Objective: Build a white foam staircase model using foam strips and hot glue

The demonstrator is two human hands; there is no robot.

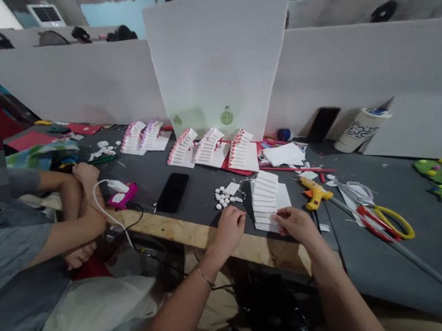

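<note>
A small white model staircase (266, 197) made of stepped strips stands on the dark table before me. At its lower right edge are the fingers of my right hand (296, 223), closed in a pinch on it. My left hand (231, 228) hovers just left of the staircase, its fingers curled together. Whatever may be between those fingertips is too small to make out. Beyond the left hand lies a cluster of small white balls (221, 198). To the right of the staircase rests a yellow glue gun (315, 193).
Finished-looking staircases with red dots (239, 151) line the back by a white board (221, 59). A black phone (172, 191) lies left. Scissors (385, 223) and a cup (360, 129) are right. A person's folded arms (73, 211) rest at the table's left edge.
</note>
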